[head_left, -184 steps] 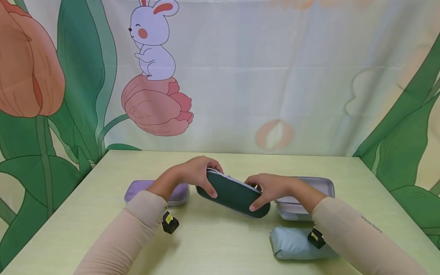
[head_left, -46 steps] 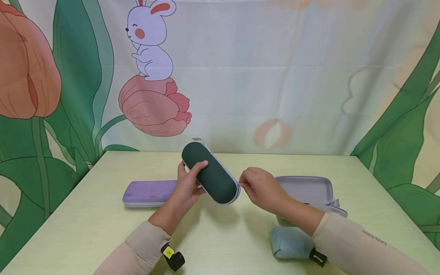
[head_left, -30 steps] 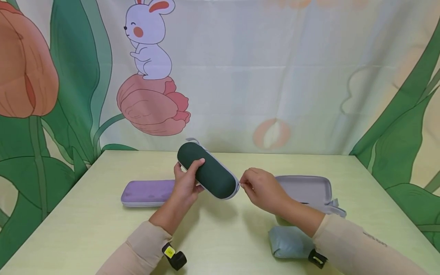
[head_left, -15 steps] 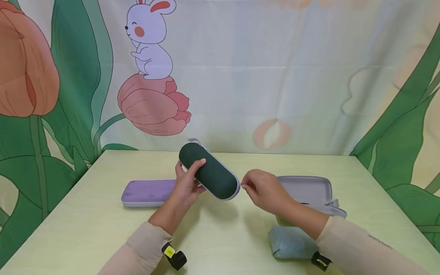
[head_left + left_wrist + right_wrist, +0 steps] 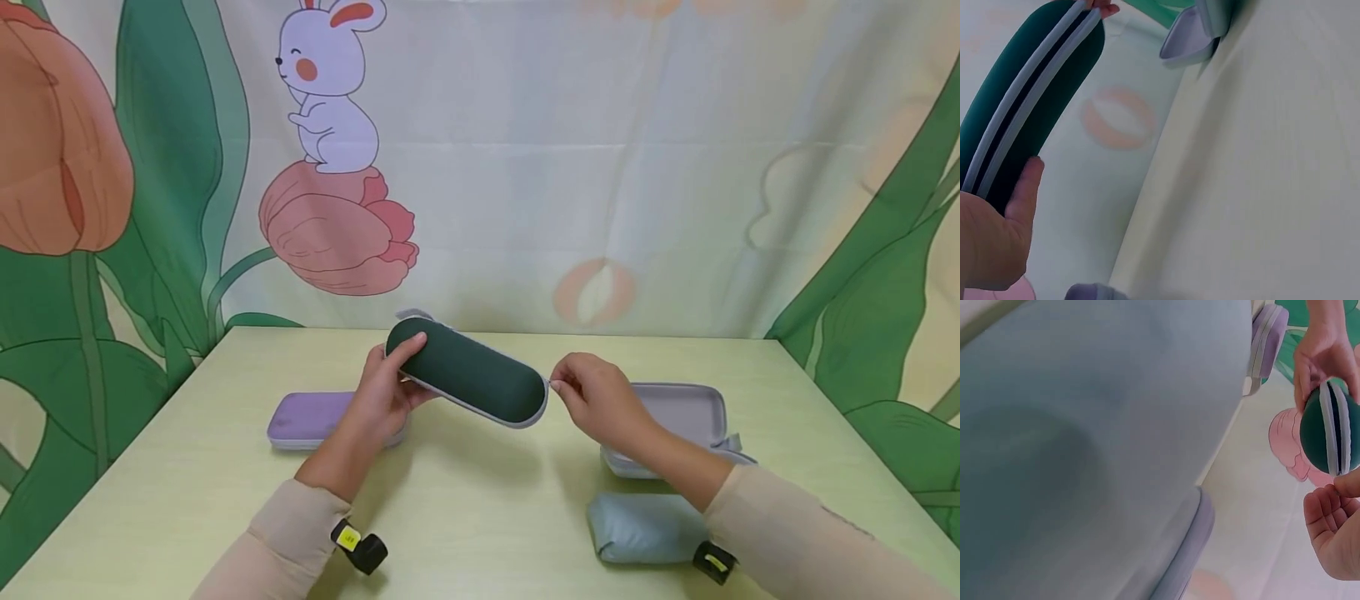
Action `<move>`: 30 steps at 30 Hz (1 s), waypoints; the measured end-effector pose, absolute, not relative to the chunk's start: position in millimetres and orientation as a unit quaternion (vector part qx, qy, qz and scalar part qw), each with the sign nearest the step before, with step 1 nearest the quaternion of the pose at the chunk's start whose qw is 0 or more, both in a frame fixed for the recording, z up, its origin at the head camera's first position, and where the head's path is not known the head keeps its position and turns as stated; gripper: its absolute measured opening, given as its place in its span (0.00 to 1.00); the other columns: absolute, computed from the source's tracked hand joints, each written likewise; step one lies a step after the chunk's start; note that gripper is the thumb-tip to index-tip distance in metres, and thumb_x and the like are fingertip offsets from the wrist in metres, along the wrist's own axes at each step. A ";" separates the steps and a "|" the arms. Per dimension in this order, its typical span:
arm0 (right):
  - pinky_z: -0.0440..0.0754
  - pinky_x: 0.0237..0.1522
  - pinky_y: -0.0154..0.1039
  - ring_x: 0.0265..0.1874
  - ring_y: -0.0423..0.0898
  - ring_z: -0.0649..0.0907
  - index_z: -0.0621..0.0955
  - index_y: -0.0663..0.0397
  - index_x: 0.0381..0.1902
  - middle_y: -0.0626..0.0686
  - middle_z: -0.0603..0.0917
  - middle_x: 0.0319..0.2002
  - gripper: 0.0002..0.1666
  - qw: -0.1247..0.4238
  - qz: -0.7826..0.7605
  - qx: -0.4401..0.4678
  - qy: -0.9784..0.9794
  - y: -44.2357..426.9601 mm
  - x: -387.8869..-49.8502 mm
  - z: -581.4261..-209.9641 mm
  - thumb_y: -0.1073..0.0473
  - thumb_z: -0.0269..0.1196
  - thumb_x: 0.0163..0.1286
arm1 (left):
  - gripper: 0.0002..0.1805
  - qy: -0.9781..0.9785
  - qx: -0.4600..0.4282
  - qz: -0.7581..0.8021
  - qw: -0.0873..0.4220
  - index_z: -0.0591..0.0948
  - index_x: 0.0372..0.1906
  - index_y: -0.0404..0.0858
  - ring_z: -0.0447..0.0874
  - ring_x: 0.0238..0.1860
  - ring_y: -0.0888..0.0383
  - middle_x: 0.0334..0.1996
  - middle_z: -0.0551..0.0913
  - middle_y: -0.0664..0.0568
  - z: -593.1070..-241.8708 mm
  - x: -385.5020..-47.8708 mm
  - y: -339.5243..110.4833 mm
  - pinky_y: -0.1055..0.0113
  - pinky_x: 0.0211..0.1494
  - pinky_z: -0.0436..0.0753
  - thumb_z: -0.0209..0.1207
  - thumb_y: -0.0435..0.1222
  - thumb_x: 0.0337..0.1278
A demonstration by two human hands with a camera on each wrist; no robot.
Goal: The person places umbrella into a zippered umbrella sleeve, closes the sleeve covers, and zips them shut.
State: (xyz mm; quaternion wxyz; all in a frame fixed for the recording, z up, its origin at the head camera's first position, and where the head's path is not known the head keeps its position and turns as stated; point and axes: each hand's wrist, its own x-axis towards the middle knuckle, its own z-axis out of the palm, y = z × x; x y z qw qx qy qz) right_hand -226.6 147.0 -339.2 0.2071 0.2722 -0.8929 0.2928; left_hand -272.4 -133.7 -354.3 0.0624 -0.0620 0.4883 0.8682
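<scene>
A dark green pencil case [image 5: 472,371] with light grey zipper trim is held above the table, its right end tilted down. My left hand [image 5: 382,396] grips its left end, thumb over the green face, fingers behind. At the other end my right hand [image 5: 596,396] pinches the zipper pull, which is mostly hidden by the fingertips. The left wrist view shows the two grey bands along the case [image 5: 1032,81] with a dark strip between them; I cannot tell whether that is a gap. In the right wrist view the case [image 5: 1316,434] is seen end-on.
A purple case [image 5: 311,417] lies at left, partly behind my left wrist. An opened grey case [image 5: 686,408] stands at right behind my right forearm. Nearer, a soft pale blue bundle [image 5: 641,529] rests on the table [image 5: 480,517]. A printed curtain [image 5: 487,167] hangs behind.
Six seconds ago both hands gripped the case's body; the right now pinches the pull. In the last half second the right hand moved right and up, the left slightly left, and the case levelled somewhat.
</scene>
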 end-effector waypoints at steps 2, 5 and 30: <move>0.73 0.28 0.37 0.23 0.41 0.71 0.79 0.57 0.32 0.46 0.74 0.24 0.05 0.204 0.292 0.266 -0.896 150.2 -227.8 -339.3 0.70 0.64 0.65 | 0.30 0.524 -0.038 0.848 0.069 0.61 0.60 0.47 0.87 0.40 0.49 0.54 0.76 0.43 -352.0 -272.6 -137.8 0.53 0.44 0.84 0.65 0.43 0.60; 0.74 0.28 0.37 0.23 0.41 0.71 0.79 0.58 0.32 0.46 0.74 0.24 0.04 0.199 0.290 0.259 -0.900 153.6 -229.1 -339.6 0.69 0.64 0.65 | 0.30 0.564 -0.004 0.822 0.079 0.63 0.63 0.45 0.88 0.38 0.51 0.50 0.79 0.45 -350.4 -273.3 -142.9 0.55 0.43 0.85 0.64 0.41 0.61; 0.74 0.28 0.37 0.23 0.39 0.72 0.80 0.57 0.31 0.45 0.75 0.25 0.05 0.198 0.269 0.270 -0.903 154.7 -225.3 -345.9 0.70 0.66 0.62 | 0.27 0.547 -0.035 0.834 0.060 0.66 0.62 0.41 0.87 0.39 0.50 0.56 0.73 0.41 -360.8 -273.8 -140.9 0.50 0.38 0.84 0.63 0.40 0.62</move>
